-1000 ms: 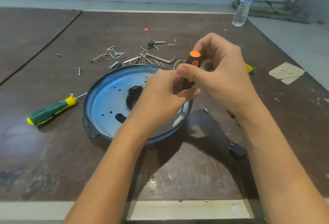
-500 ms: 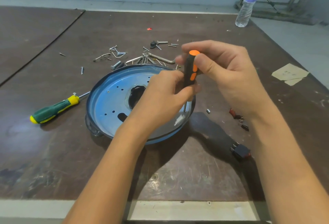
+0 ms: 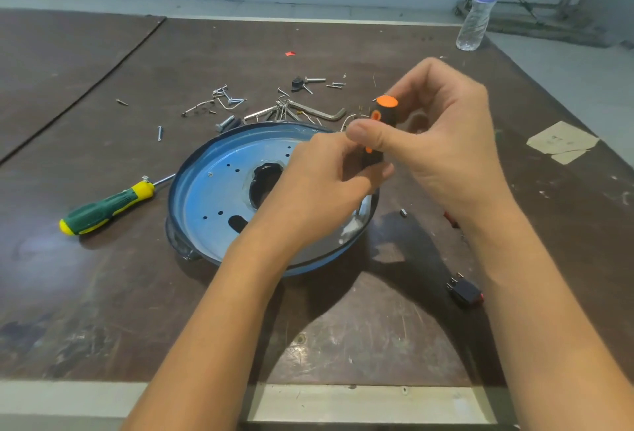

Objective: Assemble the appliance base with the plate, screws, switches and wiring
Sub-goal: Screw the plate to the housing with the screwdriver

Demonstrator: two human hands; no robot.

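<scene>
A round blue appliance base plate [image 3: 212, 197] lies on the brown table, with a dark centre hole and several small holes. My right hand [image 3: 442, 142] grips the black-and-orange handle of a screwdriver [image 3: 379, 122], held upright over the plate's right rim. Its shaft [image 3: 360, 206] points down to the plate. My left hand [image 3: 326, 183] curls around the lower end of the handle and hides what lies beneath. A black switch [image 3: 465, 291] rests on the table by my right forearm.
A green-and-yellow screwdriver [image 3: 106, 206] lies left of the plate. Loose screws, bolts and a hex key [image 3: 319, 111] are scattered behind it. A water bottle [image 3: 480, 5] stands at the far right corner. Paper scraps [image 3: 562, 142] lie to the right.
My right hand has shifted its grip on the orange-capped handle, the thumb now crossing the front of it. The screwdriver stays upright over the plate's right rim, and my left hand stays put.
</scene>
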